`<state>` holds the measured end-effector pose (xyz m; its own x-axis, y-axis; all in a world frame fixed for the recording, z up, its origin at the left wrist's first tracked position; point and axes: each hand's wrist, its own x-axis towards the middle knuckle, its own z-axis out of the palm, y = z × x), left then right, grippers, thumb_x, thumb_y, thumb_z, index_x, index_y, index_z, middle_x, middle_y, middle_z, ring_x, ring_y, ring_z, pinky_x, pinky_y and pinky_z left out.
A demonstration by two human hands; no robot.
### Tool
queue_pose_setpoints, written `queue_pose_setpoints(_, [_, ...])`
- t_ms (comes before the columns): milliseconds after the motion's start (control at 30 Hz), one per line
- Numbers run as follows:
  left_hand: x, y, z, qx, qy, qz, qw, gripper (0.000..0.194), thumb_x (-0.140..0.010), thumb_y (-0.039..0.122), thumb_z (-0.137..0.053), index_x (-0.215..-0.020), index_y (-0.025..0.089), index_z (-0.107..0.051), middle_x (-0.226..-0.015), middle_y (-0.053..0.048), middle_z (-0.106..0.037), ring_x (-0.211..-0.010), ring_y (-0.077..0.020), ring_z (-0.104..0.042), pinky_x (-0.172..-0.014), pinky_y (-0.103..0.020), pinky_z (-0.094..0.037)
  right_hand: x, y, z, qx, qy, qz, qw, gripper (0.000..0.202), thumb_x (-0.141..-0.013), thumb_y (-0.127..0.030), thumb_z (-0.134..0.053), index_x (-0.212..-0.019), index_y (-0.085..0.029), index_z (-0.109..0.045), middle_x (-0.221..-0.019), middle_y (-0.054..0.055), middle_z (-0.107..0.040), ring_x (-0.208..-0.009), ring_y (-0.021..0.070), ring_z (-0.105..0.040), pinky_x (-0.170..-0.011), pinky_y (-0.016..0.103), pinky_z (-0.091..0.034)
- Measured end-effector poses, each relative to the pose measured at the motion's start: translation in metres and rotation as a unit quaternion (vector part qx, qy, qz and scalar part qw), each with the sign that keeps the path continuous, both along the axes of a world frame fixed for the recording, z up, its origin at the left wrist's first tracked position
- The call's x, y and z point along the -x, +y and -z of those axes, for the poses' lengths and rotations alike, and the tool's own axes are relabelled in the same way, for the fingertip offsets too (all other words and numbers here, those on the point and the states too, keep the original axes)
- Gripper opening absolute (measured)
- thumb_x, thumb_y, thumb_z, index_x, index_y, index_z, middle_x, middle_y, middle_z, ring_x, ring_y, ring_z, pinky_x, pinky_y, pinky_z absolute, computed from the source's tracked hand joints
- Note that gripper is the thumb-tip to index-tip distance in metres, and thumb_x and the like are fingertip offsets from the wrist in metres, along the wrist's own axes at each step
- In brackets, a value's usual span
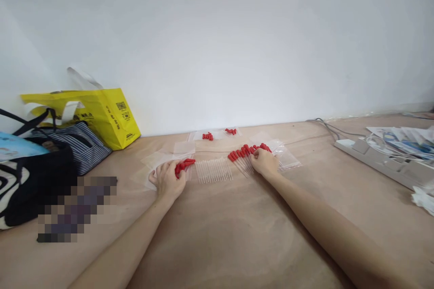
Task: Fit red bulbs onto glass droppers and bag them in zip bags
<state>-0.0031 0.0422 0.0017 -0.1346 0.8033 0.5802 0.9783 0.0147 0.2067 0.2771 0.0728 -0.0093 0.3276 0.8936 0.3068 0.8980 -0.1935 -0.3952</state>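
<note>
On the left, my left hand (167, 178) rests with curled fingers over clear plastic bags, against a small cluster of red pieces (183, 166). What its fingertips grip cannot be made out. A row of thin pale sticks (213, 170) lies between my hands. To the right, my right hand (265, 161) pinches at the near edge of a row of red-tipped sticks (242, 152), its fingertips closed on something too small to tell. Clear bags (290, 157) lie beneath and beyond this hand.
Farther back lie more red pieces (208, 136) on clear plastic. A yellow bag (115, 117), a striped pouch (84, 144) and a black bag (40, 185) stand left. At right are a white power strip (373, 160), cables and papers (403, 140).
</note>
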Motion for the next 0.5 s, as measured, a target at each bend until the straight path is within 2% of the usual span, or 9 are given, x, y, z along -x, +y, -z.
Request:
queue_pose_setpoints(133, [0.01, 0.008, -0.001, 0.019, -0.005, -0.037, 0.999, 0.021, -0.075, 0.023, -0.044, -0.087, 0.024, -0.061, -0.098, -0.006, -0.058, -0.099, -0.0268, -0.044, -0.085, -0.044, -0.025, 0.01, -0.008, -0.004, -0.048, -0.021, -0.058, 0.997, 0.024, -0.078, -0.032, -0.044, -0.081, -0.018, -0.063, -0.085, 0.007, -0.064, -0.084, 0.0212, -0.055, -0.078, 0.036, -0.027])
queue_pose_setpoints(333, [0.012, 0.014, 0.002, 0.016, 0.042, -0.014, 0.999, 0.022, -0.076, 0.037, -0.049, -0.089, 0.027, -0.063, -0.103, -0.007, -0.056, -0.102, -0.0281, -0.041, -0.088, -0.051, -0.019, 0.046, -0.021, -0.007, -0.024, -0.047, -0.164, 0.985, 0.025, -0.077, -0.036, -0.045, -0.073, -0.019, -0.063, -0.08, 0.005, -0.065, -0.082, 0.0203, -0.055, -0.078, 0.036, -0.025])
queue_pose_setpoints(500, [0.008, 0.018, 0.004, 0.002, 0.064, -0.01, 0.998, 0.02, -0.074, 0.037, -0.051, -0.083, 0.024, -0.065, -0.102, -0.008, -0.057, -0.101, -0.0284, -0.042, -0.088, -0.052, -0.018, 0.068, -0.021, -0.01, 0.053, -0.069, -0.153, 0.984, 0.026, -0.073, -0.037, -0.049, -0.073, -0.016, -0.064, -0.078, 0.011, -0.065, -0.08, 0.0235, -0.058, -0.076, 0.037, -0.027])
